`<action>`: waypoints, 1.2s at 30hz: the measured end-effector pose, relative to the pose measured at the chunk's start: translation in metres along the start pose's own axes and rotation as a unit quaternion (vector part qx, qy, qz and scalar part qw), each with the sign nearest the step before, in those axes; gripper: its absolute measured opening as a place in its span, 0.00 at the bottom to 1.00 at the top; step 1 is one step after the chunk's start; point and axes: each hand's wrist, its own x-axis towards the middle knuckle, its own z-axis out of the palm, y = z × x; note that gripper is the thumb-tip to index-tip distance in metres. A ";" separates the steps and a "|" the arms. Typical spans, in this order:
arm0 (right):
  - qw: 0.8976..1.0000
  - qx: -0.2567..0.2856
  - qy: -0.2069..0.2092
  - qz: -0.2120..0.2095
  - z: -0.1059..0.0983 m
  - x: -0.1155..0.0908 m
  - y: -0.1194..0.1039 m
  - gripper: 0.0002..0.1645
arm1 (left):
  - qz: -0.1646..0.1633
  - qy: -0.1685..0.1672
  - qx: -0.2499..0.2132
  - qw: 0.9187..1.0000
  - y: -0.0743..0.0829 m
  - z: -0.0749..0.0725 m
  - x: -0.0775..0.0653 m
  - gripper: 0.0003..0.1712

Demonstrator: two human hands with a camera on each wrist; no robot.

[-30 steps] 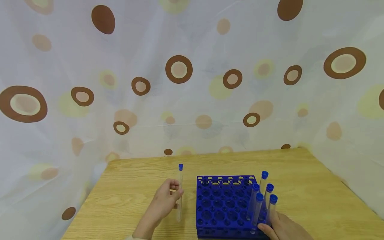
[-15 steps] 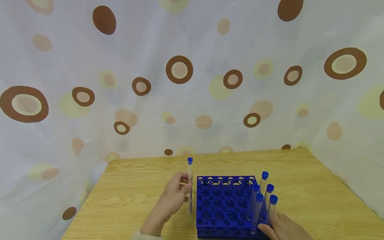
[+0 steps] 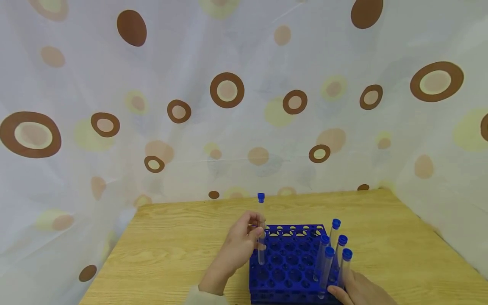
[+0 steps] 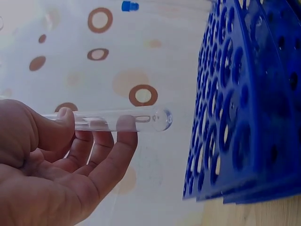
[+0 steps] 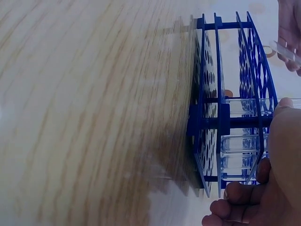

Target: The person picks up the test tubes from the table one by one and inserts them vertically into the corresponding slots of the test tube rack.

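My left hand (image 3: 237,245) pinches a clear test tube (image 3: 261,255) with a blue cap, thumb on one side and fingers on the other. The tube stands nearly upright over the left part of a blue test tube rack (image 3: 279,290). In the left wrist view, the tube's rounded end (image 4: 162,120) is apart from the rack's holed top (image 4: 242,94). My right hand (image 3: 364,291) grips the rack's near right corner. The right wrist view has its fingers (image 5: 242,194) curled by the rack's end; some of the grip is hidden there.
Several blue-capped test tubes (image 3: 326,267) stand in the right side of the rack, some leaning slightly. Under the rack is a wood-grain table (image 3: 164,250). A white curtain (image 3: 244,127) with brown rings and spots hangs behind it and at both sides.
My left hand has carried the tube rightward and up, from beside the rack to over its left part. My right hand and the rack have stayed in place.
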 end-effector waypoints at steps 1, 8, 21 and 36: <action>1.000 0.003 0.000 -0.002 0.000 0.000 0.000 0.35 | 0.005 -0.005 -0.001 1.000 0.001 0.003 0.001 0.09; 1.000 -0.022 0.018 0.008 0.003 -0.002 -0.001 0.37 | 0.034 -0.019 0.014 0.999 0.009 0.022 0.009 0.06; 1.000 -0.008 0.017 0.012 0.002 -0.001 -0.005 0.36 | 0.060 -0.064 0.027 0.996 0.011 0.044 0.025 0.10; 0.999 0.004 0.036 -0.012 0.005 -0.002 0.001 0.35 | 0.072 -0.062 0.046 0.994 0.009 0.081 0.042 0.11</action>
